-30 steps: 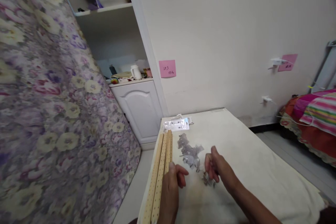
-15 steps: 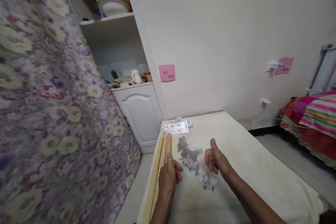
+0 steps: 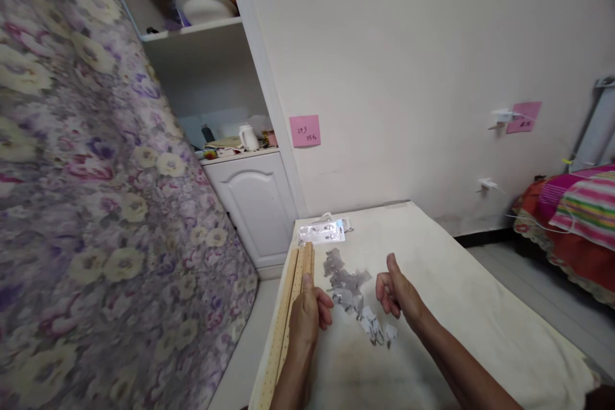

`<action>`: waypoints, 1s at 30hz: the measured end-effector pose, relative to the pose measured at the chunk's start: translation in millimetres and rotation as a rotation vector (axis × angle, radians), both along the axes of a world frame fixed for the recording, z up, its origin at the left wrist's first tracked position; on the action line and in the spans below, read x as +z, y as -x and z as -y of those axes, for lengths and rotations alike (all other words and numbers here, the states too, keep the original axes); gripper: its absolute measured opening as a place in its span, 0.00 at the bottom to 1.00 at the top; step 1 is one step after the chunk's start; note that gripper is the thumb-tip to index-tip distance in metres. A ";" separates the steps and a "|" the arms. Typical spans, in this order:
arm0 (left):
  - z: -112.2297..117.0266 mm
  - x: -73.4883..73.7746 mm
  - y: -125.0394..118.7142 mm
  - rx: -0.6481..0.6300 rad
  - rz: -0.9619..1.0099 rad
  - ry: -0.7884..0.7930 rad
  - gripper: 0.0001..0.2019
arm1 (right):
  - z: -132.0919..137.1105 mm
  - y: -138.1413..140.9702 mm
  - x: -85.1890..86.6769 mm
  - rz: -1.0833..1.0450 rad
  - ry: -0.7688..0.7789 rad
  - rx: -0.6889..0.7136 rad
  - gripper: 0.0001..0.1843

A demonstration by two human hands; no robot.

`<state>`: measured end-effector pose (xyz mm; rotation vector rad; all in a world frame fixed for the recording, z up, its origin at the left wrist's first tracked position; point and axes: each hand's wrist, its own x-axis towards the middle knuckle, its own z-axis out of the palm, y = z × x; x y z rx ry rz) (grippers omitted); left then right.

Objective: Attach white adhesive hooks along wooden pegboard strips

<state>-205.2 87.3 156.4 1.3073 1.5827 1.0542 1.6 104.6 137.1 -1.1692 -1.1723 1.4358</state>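
Note:
My left hand [image 3: 307, 315] is at the inner side of the long perforated wooden strips [image 3: 294, 288], thumb raised and fingers loosely bent. It holds nothing that I can see, and whether it touches the strips I cannot tell. My right hand [image 3: 398, 291] hovers over the table to the right, palm turned inward, thumb up and fingers half curled, with nothing in it. Between the two hands lies a scatter of small grey and whitish scraps [image 3: 348, 282], like torn paper or film. The lowest pieces [image 3: 372, 327] are paler and crumpled.
A clear flat package [image 3: 321, 232] with small metal parts lies at the far end of the cloth-covered table [image 3: 446, 301]. A white cabinet [image 3: 257, 205] and a floral curtain [image 3: 110, 205] stand left. The wall is behind; a bed [image 3: 571, 224] is at right.
My left hand has shifted slightly left and its thumb has risen a little. My right hand keeps nearly the same place and pose. The scraps and strips look unmoved.

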 end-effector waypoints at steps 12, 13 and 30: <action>15.1 -16.2 12.2 0.066 -0.351 -0.080 0.28 | 6.3 -2.2 -13.3 0.058 -0.062 0.003 0.38; 20.3 -23.4 18.0 0.081 -0.507 -0.069 0.24 | 8.8 -0.7 -19.3 0.074 -0.057 0.012 0.37; 42.7 -80.3 38.5 0.145 -0.730 0.238 0.12 | 64.8 63.0 -113.3 0.002 0.109 0.257 0.25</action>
